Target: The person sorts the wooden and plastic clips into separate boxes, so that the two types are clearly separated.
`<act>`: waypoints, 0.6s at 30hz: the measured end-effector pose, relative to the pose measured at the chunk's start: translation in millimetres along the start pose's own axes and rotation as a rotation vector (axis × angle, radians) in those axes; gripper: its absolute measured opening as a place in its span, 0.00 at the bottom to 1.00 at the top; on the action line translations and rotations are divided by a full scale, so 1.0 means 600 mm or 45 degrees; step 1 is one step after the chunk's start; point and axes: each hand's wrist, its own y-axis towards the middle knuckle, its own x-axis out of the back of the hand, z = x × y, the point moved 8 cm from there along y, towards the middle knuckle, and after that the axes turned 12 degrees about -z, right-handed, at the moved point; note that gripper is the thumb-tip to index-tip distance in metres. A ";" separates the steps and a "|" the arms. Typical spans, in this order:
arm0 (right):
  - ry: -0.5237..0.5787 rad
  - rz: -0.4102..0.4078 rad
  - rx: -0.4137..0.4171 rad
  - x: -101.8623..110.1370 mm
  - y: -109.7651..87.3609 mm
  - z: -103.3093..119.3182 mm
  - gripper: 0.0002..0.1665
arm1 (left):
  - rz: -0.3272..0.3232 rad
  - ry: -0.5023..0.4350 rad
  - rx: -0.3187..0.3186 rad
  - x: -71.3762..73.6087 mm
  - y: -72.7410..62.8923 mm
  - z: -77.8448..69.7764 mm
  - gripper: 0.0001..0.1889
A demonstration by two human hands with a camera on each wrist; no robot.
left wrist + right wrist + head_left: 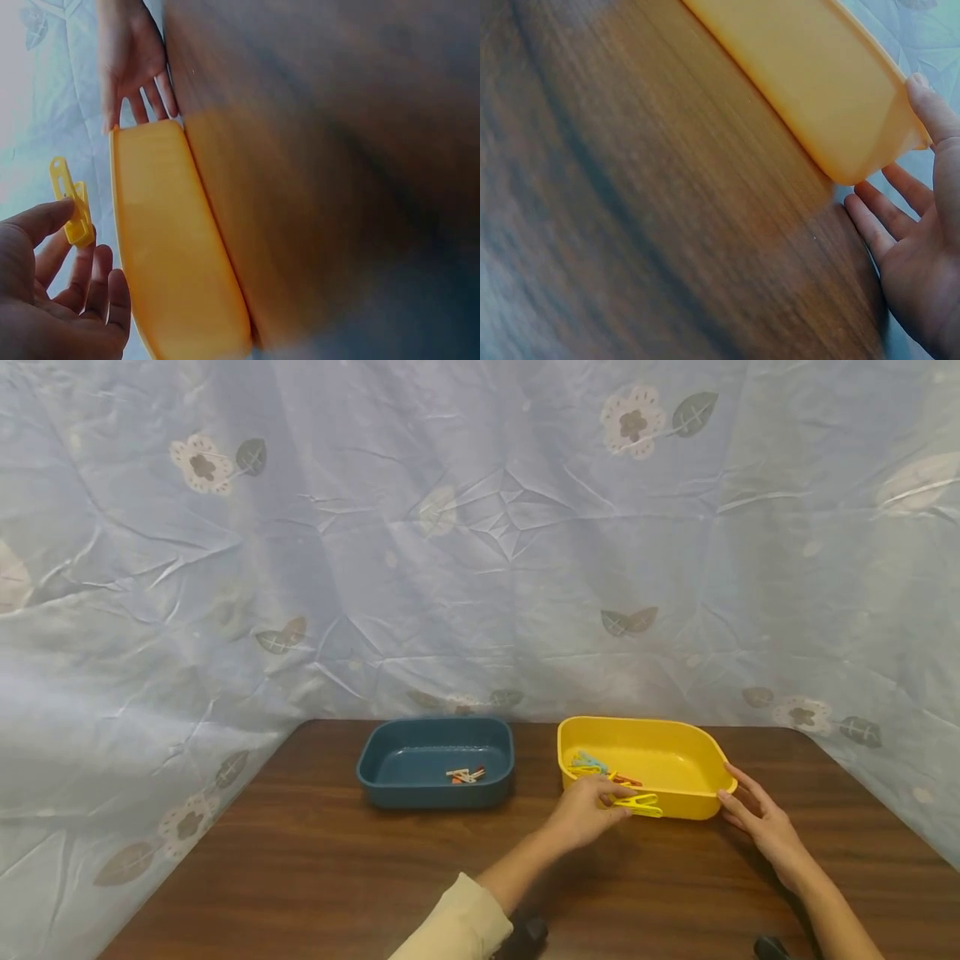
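Note:
My left hand pinches a yellow clothespin between thumb and fingertips, just in front of the near rim of the yellow basin. In the left wrist view, this clothespin stands upright between the thumb and fingers, its other fingers loosely bent. At the basin's right end, my right hand touches the corner with nearly straight fingers; the right wrist view has its thumb on the rim. Inside the basin's left part lie several clothespins, among them a light blue clothespin and a red one.
To the left on the brown wooden table stands a dark blue basin. A few small white and orange-red clips lie in it. A pale flowered cloth hangs behind the table.

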 end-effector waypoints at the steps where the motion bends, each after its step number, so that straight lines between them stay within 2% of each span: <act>1: 0.000 0.003 -0.006 0.000 0.001 -0.001 0.36 | -0.009 0.015 0.005 0.003 0.002 0.001 0.13; 10: -0.001 -0.018 -0.021 0.005 0.000 -0.003 0.36 | -0.020 0.010 0.055 0.015 0.022 0.015 0.12; 18: -0.014 -0.017 -0.016 0.001 0.000 -0.001 0.36 | -0.034 0.075 0.066 0.030 0.053 0.047 0.13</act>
